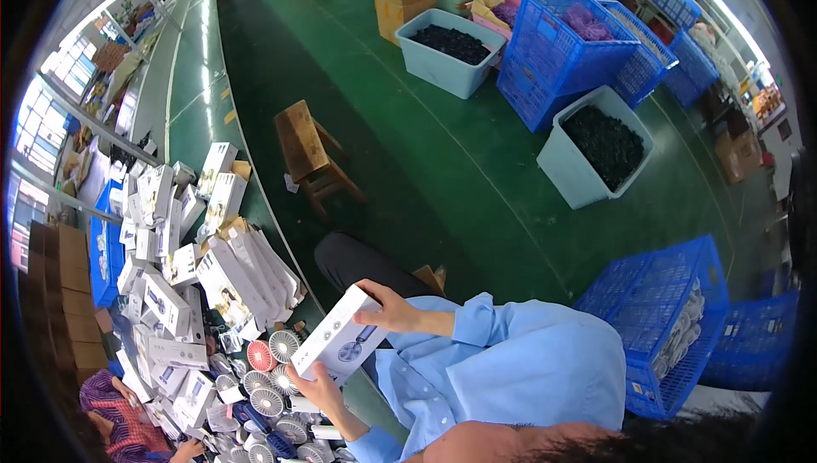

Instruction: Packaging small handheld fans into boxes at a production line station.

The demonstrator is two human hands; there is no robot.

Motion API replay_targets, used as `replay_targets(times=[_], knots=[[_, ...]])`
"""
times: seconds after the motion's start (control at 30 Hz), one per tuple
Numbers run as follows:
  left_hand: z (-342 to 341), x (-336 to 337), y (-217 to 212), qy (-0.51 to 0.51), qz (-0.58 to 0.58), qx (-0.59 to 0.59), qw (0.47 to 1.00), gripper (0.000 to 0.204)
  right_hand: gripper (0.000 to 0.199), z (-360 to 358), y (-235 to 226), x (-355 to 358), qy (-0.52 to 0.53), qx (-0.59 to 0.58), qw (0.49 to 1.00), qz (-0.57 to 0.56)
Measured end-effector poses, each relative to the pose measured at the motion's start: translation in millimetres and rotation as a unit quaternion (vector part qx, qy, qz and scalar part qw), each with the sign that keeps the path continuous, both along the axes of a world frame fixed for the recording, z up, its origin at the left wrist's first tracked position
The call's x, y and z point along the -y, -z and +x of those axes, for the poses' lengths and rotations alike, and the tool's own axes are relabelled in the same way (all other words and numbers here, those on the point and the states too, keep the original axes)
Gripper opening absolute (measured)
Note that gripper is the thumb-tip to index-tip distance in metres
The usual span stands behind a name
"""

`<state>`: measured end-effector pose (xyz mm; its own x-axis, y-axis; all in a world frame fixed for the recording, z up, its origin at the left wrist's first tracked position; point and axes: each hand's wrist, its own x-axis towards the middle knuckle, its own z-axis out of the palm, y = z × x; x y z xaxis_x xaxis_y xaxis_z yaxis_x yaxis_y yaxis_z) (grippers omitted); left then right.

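Note:
I hold a white box [339, 340] with a picture of a small hand-held fan on its face, tilted over the table's edge. My right hand [387, 308] grips its upper end, fingers bent over the side. Around the lower end, my left hand [322, 391] is closed, its thumb on the near side. Just beyond that hand lies a heap of small fans [265, 401], mostly white, with a pink one [260, 356] among them. Flattened white cartons [247, 276] are stacked beside the fans, and a pile of white fan boxes [166, 301] spreads farther left.
A co-worker in a checked shirt [128, 420] reaches into the pile at lower left. Behind the table edge stand a wooden stool [302, 144], pale tubs with dark parts [447, 43], stacked blue crates [545, 63] and a blue crate [655, 318] at right.

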<state>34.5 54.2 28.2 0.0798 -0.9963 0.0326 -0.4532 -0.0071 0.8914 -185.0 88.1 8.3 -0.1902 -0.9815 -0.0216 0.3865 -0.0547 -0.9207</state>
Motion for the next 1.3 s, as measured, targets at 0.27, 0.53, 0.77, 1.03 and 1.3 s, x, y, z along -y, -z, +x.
replay_targets(times=[0.27, 0.53, 0.77, 1.03, 1.3], knots=[[13, -3, 7, -0.034, -0.018, -0.030, 0.999, 0.051, 0.054, 16, 12, 15, -0.047, -0.005, 0.999, 0.026], [56, -2, 16, -0.100, -0.042, -0.058, 0.992, 0.049, 0.054, 47, 12, 37, -0.161, 0.001, 0.986, 0.040], [84, -1, 26, -0.159, -0.058, -0.020, 0.985, 0.057, 0.058, 74, 14, 47, -0.163, -0.013, 0.985, 0.049], [91, 0, 34, -0.202, -0.107, -0.043, 0.973, 0.043, 0.055, 89, 12, 54, -0.174, -0.017, 0.984, 0.044], [133, 7, 34, -0.317, -0.173, 0.204, 0.910, 0.045, 0.052, 98, 10, 57, -0.167, -0.037, 0.981, 0.088]])
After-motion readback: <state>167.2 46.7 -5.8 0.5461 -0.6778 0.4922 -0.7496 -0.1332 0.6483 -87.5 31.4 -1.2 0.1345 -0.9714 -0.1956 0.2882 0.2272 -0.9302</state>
